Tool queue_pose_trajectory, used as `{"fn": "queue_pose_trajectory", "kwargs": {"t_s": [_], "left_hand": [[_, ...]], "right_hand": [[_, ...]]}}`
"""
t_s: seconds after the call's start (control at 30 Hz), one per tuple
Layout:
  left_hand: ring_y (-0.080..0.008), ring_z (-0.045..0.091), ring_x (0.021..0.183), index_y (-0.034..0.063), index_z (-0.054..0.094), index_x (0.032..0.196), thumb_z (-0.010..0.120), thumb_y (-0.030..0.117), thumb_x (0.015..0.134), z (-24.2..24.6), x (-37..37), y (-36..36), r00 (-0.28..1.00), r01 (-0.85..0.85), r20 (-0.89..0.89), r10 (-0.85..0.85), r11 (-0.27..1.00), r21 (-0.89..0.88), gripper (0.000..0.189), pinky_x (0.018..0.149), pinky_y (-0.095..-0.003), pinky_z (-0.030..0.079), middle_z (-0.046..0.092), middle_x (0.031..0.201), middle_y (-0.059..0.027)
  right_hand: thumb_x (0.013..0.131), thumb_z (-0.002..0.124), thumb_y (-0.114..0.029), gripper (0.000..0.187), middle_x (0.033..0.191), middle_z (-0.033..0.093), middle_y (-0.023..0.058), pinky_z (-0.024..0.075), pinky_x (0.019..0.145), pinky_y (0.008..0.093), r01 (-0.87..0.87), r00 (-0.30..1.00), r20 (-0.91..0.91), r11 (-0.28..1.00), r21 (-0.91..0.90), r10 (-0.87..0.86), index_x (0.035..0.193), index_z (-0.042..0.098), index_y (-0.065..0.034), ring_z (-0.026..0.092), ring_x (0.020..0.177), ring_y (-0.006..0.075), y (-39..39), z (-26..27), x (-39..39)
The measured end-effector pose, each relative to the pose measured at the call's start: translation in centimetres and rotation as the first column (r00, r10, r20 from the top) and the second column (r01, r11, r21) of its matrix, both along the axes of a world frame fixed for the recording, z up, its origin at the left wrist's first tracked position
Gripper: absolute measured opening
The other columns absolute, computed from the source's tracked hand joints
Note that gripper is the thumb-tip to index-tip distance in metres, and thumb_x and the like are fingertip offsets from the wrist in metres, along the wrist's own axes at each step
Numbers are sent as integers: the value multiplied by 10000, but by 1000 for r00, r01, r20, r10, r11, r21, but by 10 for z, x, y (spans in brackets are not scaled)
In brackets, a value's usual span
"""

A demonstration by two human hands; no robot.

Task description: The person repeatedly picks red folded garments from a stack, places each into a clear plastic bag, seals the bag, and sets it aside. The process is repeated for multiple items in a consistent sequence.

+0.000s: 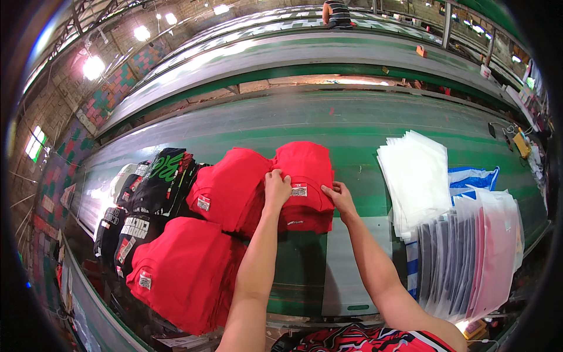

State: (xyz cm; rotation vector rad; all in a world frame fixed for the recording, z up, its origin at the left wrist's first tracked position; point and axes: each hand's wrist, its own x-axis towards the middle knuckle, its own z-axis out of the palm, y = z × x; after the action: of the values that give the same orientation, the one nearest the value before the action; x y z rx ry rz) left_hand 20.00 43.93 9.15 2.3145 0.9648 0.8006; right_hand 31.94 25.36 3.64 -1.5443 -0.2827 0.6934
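Note:
A stack of folded red T-shirts [303,158] lies on the long green table, a neck label facing up on the top shirt. My left hand [278,187] rests at its left edge, fingers bent against the fabric beside the label. At the right edge of the same stack, my right hand [338,198] touches the top shirt with thumb and fingers apart. Whether the left fingers pinch the cloth cannot be told. Two more piles of folded red shirts, one middle left [231,189] and one nearer me [180,268], lie left of my forearms.
Folded black printed shirts [158,189] lie farther left. On the right are a fanned pile of clear plastic bags [415,176], a row of bagged garments [466,255] and a blue-and-white sack [473,178]. A grey board [358,264] lies near me. A person [338,15] is at a far table.

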Motion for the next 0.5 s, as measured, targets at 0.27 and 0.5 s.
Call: {"fn": "queue_pose_trajectory", "kwargs": {"t_s": [0.27,0.5], "left_hand": [[-434,501,1319,-89,528,1371,387,480,1045,-64,-72,-40,880,-206,193,434,715,-668,671,1096,-445,394,522,1434,-294],[-336,347,1476,-26,371,1533,395,659,991,-65,-87,-12,975,50,176,139,631,-774,874,1195,-407,284,360,1598,-223]], "right_hand": [[850,677,-685,1098,1570,357,203,326,1170,448,-110,944,-293,981,157,153,1583,208,-15,377,1439,320,5,-32,19],[809,700,-704,1218,1666,189,158,347,1162,518,-115,907,-374,967,227,195,1632,30,-105,321,1489,316,16,-26,14]]}}
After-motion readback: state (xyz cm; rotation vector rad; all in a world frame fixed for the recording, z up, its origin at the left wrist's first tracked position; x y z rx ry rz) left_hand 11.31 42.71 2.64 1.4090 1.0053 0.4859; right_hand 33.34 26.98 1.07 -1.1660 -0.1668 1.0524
